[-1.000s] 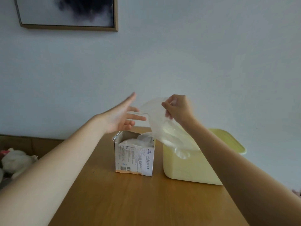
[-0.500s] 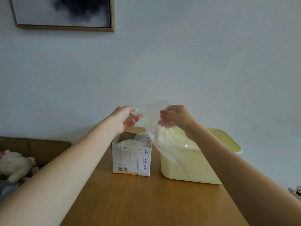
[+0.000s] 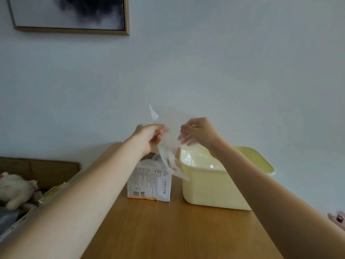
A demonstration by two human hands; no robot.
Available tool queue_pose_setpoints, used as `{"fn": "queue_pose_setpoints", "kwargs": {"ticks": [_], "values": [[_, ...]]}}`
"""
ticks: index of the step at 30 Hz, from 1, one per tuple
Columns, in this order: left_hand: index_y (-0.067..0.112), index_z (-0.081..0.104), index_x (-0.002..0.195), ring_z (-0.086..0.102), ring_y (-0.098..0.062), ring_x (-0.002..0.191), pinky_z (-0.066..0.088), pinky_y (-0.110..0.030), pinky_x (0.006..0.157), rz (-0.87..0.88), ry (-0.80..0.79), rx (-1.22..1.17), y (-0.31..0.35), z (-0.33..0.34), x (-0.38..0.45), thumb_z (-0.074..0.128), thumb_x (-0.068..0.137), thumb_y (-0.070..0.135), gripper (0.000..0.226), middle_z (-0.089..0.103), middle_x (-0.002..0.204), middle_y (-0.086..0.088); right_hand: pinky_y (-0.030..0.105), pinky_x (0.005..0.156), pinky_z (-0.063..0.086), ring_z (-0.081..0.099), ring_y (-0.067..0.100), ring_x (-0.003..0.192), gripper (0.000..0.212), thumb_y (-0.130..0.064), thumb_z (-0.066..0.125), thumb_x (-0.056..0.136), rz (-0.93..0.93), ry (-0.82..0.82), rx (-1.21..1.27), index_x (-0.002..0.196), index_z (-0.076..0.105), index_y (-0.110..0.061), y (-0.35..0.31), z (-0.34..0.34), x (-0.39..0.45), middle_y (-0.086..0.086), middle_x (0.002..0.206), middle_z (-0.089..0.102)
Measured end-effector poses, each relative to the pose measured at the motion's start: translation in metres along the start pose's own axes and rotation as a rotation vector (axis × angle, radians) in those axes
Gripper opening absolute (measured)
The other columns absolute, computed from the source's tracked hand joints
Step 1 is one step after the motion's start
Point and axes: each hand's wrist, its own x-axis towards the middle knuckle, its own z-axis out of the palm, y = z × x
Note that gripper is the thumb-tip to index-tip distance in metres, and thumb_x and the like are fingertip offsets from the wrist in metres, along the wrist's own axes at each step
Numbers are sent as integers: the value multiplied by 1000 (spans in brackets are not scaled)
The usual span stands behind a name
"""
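Note:
A clear disposable plastic glove point(image 3: 170, 144) hangs in the air between my two hands, above the table. My left hand point(image 3: 149, 136) pinches its left edge and my right hand point(image 3: 197, 132) pinches its right edge, with the glove's fingers dangling down. Below it stands a torn-open white glove box point(image 3: 149, 184) with more clear gloves bulging out of its top. Right of the box sits a pale yellow plastic bin point(image 3: 214, 189) with clear plastic inside.
Box and bin stand on a wooden table point(image 3: 177, 230) against a pale wall. A framed picture point(image 3: 71, 14) hangs at top left. A white plush toy point(image 3: 15, 189) and clutter lie low at the left, beside the table.
My left hand, open with fingers spread a second ago, came in and took hold of the glove's left edge. Both hands lowered slightly and now hold the glove spread between them.

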Motion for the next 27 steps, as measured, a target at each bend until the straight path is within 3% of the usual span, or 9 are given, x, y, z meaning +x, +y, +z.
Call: {"fn": "queue_pose_setpoints", "kwargs": {"ticks": [2, 4, 7, 9, 12, 13, 17, 22, 27], "values": [[3, 57, 76, 43, 2, 28, 33, -9, 29, 47, 43, 48, 5, -1, 0, 49, 94, 3, 21, 64, 77, -13, 22, 57, 51, 60, 17, 60, 18, -7, 56, 91, 40, -26, -89, 73, 59, -6, 5, -5, 1, 9, 73, 65], [6, 59, 79, 42, 2, 29, 34, -11, 31, 129, 94, 209, 7, -2, -1, 47, 97, 8, 21, 66, 74, -8, 28, 72, 48, 58, 20, 80, 12, -14, 66, 85, 73, -66, -205, 92, 61, -7, 3, -7, 0, 8, 91, 62], [12, 64, 86, 44, -3, 34, 35, -14, 38, 376, 169, 668, 5, 2, -4, 44, 96, 15, 22, 63, 63, 1, 28, 84, 43, 54, 17, 101, 56, -34, 72, 80, 27, 14, -215, 124, 49, -10, -5, -3, 5, 3, 112, 56], [16, 64, 84, 46, -7, 37, 37, -18, 43, 552, 185, 863, 3, 7, -5, 44, 95, 19, 23, 59, 58, 4, 30, 85, 46, 59, 16, 94, 50, -39, 67, 83, -40, 87, -270, 120, 52, -9, -13, 1, 10, 2, 102, 62], [15, 64, 85, 52, -16, 45, 45, -25, 56, 672, 134, 1008, -2, 13, -7, 43, 96, 23, 24, 59, 59, 1, 32, 62, 50, 60, 14, 51, 25, -28, 54, 94, -108, 200, -348, 91, 62, -5, -13, 5, 17, 0, 59, 64], [13, 64, 86, 55, -21, 51, 47, -28, 60, 693, 133, 1066, -4, 14, -7, 43, 96, 25, 27, 60, 62, -2, 33, 60, 50, 58, 19, 50, 27, -25, 50, 95, -137, 257, -410, 86, 63, -4, -13, 5, 18, 3, 59, 64], [8, 57, 76, 56, -30, 68, 38, -30, 58, 817, 213, 1434, -7, 7, 0, 38, 99, 34, 39, 52, 64, -4, 38, 69, 51, 60, 36, 82, 33, -27, 43, 98, -211, 341, -700, 93, 65, -3, -2, -9, 19, 17, 89, 66], [12, 53, 72, 50, -26, 67, 31, -28, 61, 909, 223, 1793, -5, -9, 13, 37, 99, 22, 33, 49, 68, -4, 41, 79, 50, 60, 42, 96, 30, -24, 46, 97, -15, 470, -738, 100, 67, -2, 32, -58, 18, 25, 102, 65], [8, 53, 78, 51, -29, 69, 31, -29, 56, 825, 359, 1581, 4, -4, 26, 36, 98, 21, 29, 52, 73, -7, 37, 78, 47, 60, 42, 98, 31, -20, 47, 96, 295, 521, -703, 103, 64, 4, 77, -97, 8, 28, 106, 63]]}}
